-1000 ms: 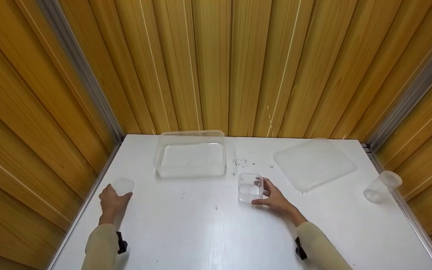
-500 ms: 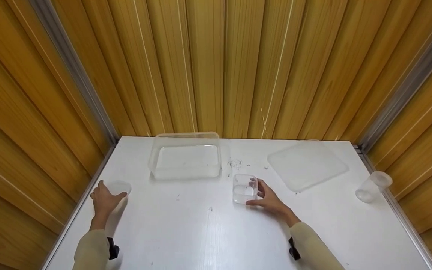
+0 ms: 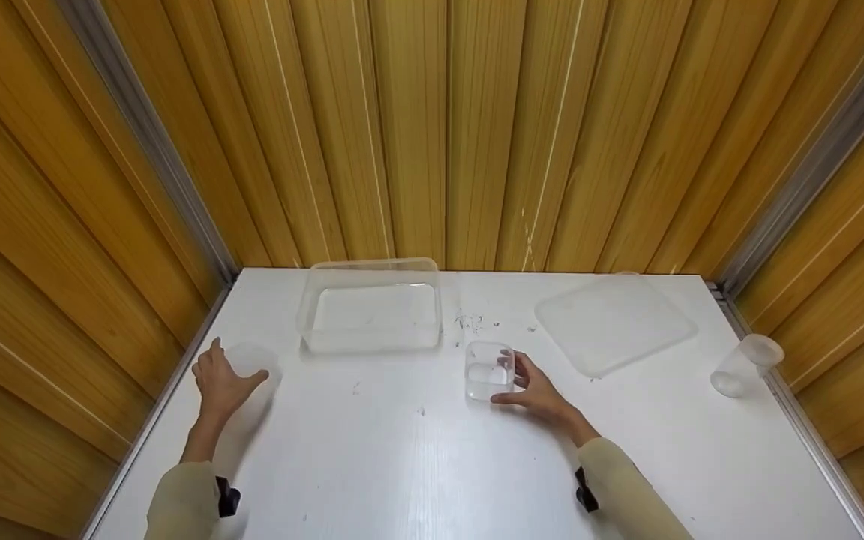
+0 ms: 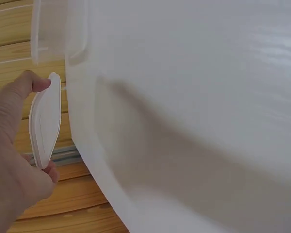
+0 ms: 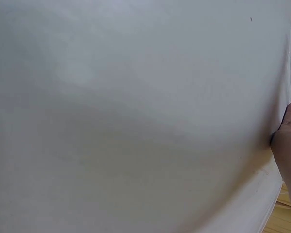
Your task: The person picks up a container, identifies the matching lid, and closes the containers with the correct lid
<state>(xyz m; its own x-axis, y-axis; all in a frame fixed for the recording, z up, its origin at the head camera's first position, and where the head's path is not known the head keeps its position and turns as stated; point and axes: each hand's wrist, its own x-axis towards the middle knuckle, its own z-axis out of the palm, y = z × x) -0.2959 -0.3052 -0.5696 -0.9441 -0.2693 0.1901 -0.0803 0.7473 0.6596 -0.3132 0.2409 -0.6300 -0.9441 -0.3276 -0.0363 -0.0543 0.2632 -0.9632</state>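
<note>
A left hand (image 3: 223, 381), sleeved in beige, holds a small translucent lid (image 4: 46, 121) by opposite edges near the left edge of a white table (image 3: 402, 472), thumb at one edge and fingers at the other; the shadow beneath suggests that it is off the surface. The right hand (image 3: 541, 394) grips a small clear container (image 3: 488, 371) near the table's middle, thumb on its near side and fingers on the far side. The step in hand appears to be managing the lid with one hand while the other secures the container. If the two belong together, the next move would call for bringing the lid across, levelling it and squaring it over the rim, with the right hand firm.

Farther off, at right, is one clear cup (image 3: 747, 366), wider end up; then one large flat lid (image 3: 616, 326), set askew, and one large translucent box (image 3: 372, 341) near the back edge, well apart from both hands. The count: two hands, two lids, one small container, one cup, one large box. Wood-patterned panels (image 3: 417, 135) rise behind.
</note>
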